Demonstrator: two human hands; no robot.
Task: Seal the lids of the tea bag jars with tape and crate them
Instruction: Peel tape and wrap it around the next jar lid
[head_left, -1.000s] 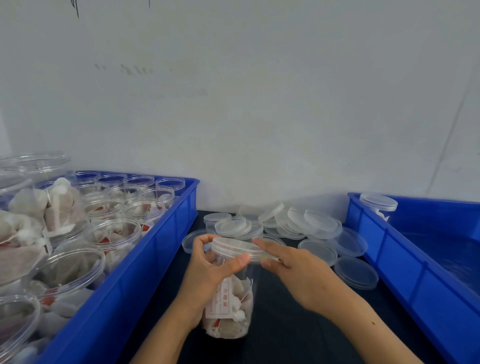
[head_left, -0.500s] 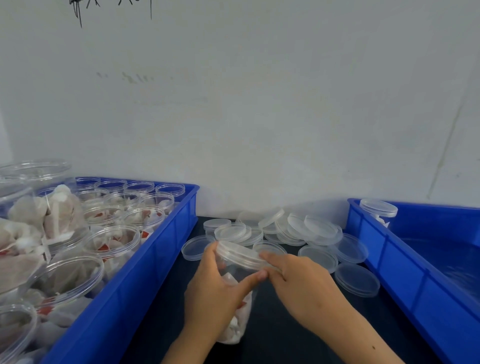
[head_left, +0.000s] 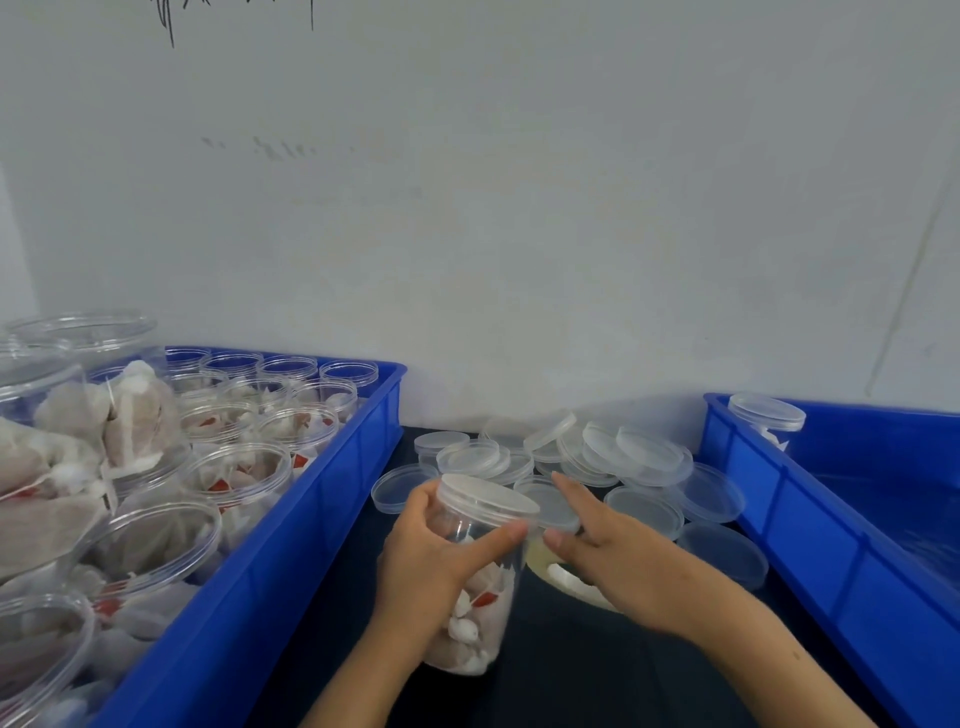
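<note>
The jar's (head_left: 480, 582) left side is covered by the left hand (head_left: 431, 566), and its contents blur behind the clear wall: pale tea bags with a red tag low down. Behind the right hand (head_left: 618, 566) a pale, yellowish roll-like thing (head_left: 566, 577) shows only in part; what it is cannot be told. The left crate (head_left: 291, 525) is cut off by the frame's left and near edges, the right crate (head_left: 810, 525) by its right and near edges.

The jar is clear plastic, tilted with its top leaning right and far, held over the dark surface (head_left: 571, 665) between the two blue crates. A frosted lid (head_left: 488, 493) sits on it. The left hand grips the jar, fingers round the far side and thumb across the near wall under the lid. The right hand is just right of the jar with fingers extended towards the loose lids (head_left: 597, 457), thumb near the lid's rim; it grips nothing visible.

Open jars (head_left: 228, 441) of tea bags fill the left crate. One lidded jar (head_left: 766, 418) stands in the right crate's far corner.
</note>
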